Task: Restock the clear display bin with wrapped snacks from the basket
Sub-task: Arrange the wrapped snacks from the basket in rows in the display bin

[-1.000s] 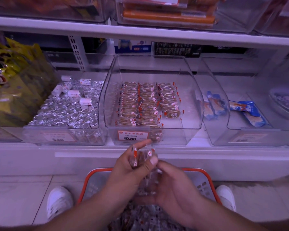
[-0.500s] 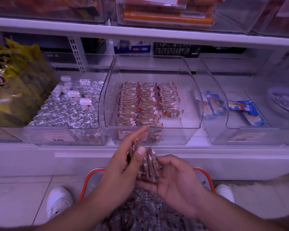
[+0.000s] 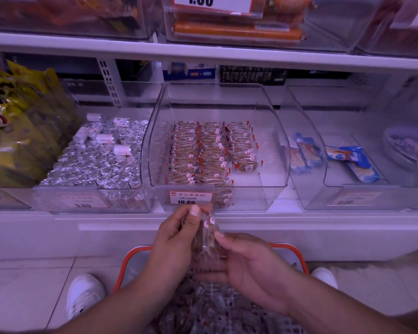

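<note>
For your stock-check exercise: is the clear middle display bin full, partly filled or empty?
Partly filled. The clear bin holds three rows of wrapped snacks; its right side is bare.

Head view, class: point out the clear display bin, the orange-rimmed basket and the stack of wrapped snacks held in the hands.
clear display bin (image 3: 279,150), head view: its bare right side wall.
orange-rimmed basket (image 3: 290,249), head view: the rim's far right stretch.
stack of wrapped snacks (image 3: 206,237), head view: middle of the wrappers between both hands.

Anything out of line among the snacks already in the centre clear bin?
One wrapped snack lies flat, label up, at the right edge of the rows in the clear display bin, while the others stand on edge in three neat files.
</note>
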A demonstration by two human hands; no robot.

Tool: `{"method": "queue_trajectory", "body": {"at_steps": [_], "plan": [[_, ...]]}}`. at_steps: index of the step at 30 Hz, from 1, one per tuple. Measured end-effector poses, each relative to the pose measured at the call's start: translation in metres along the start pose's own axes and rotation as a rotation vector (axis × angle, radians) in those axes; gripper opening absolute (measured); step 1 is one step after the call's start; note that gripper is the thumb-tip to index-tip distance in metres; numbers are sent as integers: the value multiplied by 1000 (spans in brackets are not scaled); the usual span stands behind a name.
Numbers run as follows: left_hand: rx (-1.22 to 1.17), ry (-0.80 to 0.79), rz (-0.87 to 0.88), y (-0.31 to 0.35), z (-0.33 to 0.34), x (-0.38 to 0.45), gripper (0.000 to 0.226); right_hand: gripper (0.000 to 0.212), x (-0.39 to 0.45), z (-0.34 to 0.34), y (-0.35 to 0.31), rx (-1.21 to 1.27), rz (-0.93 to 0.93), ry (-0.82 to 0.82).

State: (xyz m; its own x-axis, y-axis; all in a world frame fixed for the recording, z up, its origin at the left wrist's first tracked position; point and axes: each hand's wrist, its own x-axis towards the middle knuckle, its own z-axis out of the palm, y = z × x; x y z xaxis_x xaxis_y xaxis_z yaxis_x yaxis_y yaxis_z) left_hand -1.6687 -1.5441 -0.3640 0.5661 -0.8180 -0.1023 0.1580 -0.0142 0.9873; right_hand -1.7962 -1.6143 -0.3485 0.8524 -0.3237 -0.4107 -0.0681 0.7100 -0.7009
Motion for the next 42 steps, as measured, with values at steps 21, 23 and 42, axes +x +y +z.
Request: {"method": "queue_trajectory", "body": {"at_steps": [21, 23, 42], "plan": [[480, -226, 312, 74, 0, 8, 61, 38, -8, 3, -43, -91, -451, 107], [542, -272, 363, 90, 14, 21, 57, 44, -11, -1, -54, -138, -500, 138], [1251, -616, 393, 50, 79, 167, 64, 34, -36, -68, -109, -596, -844, 865]]}}
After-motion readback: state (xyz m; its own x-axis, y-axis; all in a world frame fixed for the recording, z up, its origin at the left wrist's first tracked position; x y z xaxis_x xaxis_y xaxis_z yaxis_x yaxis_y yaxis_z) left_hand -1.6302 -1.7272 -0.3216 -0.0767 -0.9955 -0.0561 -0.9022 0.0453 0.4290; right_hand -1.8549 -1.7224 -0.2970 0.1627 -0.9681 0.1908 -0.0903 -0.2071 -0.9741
